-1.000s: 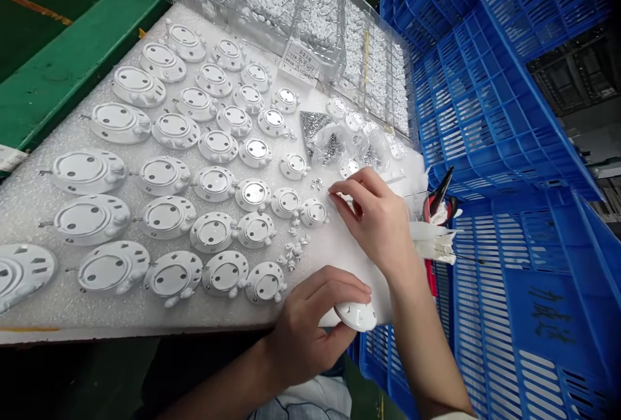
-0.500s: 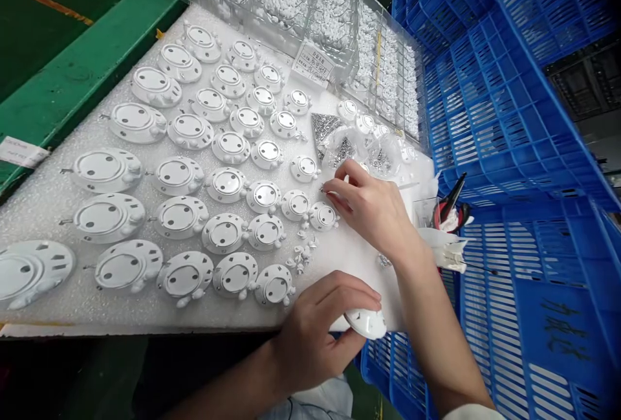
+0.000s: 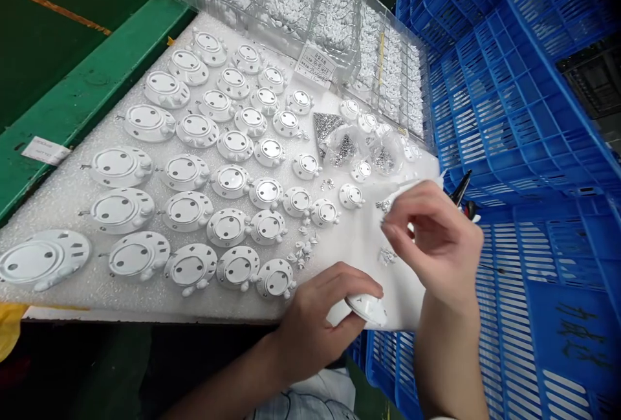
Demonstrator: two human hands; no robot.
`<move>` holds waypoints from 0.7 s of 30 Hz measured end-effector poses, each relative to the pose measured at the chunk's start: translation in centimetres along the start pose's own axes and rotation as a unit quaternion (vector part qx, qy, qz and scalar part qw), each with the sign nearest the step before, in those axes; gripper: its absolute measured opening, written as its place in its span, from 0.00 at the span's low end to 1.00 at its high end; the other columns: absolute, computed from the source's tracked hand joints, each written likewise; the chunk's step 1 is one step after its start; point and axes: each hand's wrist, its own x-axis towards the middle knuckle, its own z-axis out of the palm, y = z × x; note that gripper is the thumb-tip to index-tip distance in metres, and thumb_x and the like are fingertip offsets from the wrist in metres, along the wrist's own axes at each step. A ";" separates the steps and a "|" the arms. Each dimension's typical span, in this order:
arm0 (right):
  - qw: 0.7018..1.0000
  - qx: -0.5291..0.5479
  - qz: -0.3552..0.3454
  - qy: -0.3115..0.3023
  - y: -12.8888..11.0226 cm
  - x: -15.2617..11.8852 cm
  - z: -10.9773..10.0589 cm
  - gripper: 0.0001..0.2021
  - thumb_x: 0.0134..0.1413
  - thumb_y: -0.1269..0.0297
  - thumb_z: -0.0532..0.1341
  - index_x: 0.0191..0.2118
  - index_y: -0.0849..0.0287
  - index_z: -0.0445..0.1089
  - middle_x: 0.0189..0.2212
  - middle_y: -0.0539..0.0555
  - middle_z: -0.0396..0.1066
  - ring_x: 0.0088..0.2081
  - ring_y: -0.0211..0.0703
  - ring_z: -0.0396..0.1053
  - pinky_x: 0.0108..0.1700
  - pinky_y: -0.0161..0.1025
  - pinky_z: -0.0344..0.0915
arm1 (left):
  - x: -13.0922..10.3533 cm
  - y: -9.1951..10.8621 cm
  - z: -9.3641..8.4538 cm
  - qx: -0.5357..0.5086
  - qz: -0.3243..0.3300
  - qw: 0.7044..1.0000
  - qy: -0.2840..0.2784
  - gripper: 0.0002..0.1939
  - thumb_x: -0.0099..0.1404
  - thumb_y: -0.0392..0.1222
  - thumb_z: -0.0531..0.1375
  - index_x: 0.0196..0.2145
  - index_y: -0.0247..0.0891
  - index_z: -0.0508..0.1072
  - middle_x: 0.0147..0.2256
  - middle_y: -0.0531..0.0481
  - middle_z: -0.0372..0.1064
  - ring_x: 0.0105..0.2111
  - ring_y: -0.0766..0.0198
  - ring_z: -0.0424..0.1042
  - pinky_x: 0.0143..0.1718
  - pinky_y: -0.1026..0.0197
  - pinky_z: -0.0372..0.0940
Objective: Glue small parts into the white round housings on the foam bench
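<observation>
My left hand (image 3: 323, 316) is closed on a white oval piece (image 3: 369, 309) at the table's front edge, gripping it by its rim between thumb and fingers. Raised above the right part of the foam sheet, my right hand (image 3: 431, 239) has thumb and forefinger pinched together; whatever lies between the tips is too small to make out. Small metal bits (image 3: 387, 255) lie on the white surface just left of it. Tiny white parts (image 3: 301, 248) form a loose pile beyond my left hand. One similar oval piece (image 3: 350, 196) with two dark dots sits between the hands and the bags.
Rows of white oval pieces (image 3: 229, 182) cover the foam sheet (image 3: 53, 203). Clear bags of metal bits (image 3: 345, 148) lie mid-table. Transparent trays (image 3: 310, 51) of white parts stand at the back. Blue crates (image 3: 495, 96) line the right side, near a black-handled tool (image 3: 460, 188).
My right hand has moved right and toward me, away from the small metal bits by the bags, its fingertips still pinched. The left hand keeps its hold on the oval piece.
</observation>
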 end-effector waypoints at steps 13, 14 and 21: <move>0.984 0.158 0.087 0.013 1.7 -6.5 0.4 0.02 0.65 0.66 0.67 0.38 0.53 0.76 0.34 0.51 0.73 0.37 0.42 0.73 0.36 0.39 0.72 | 0.6 0.6 -0.4 -0.083 -0.149 0.985 0.004 0.13 0.70 0.31 0.66 0.49 0.42 0.84 0.50 0.43 0.83 0.46 0.57 0.82 0.52 0.56 0.78; 0.986 0.144 0.082 0.002 1.8 -6.7 0.3 0.02 0.65 0.66 0.66 0.38 0.52 0.75 0.34 0.51 0.73 0.38 0.43 0.73 0.38 0.40 0.72 | 0.8 0.7 -0.4 -0.082 -0.154 0.985 -0.001 0.12 0.69 0.32 0.66 0.48 0.41 0.85 0.49 0.42 0.83 0.46 0.56 0.82 0.51 0.56 0.79; 0.993 0.101 0.047 -0.040 2.0 -7.0 -0.2 0.05 0.66 0.71 0.63 0.41 0.52 0.74 0.36 0.51 0.72 0.38 0.42 0.73 0.37 0.40 0.72 | 1.3 1.2 -0.4 -0.092 -0.177 0.980 -0.014 0.12 0.68 0.31 0.66 0.46 0.41 0.86 0.46 0.43 0.84 0.42 0.58 0.84 0.45 0.59 0.81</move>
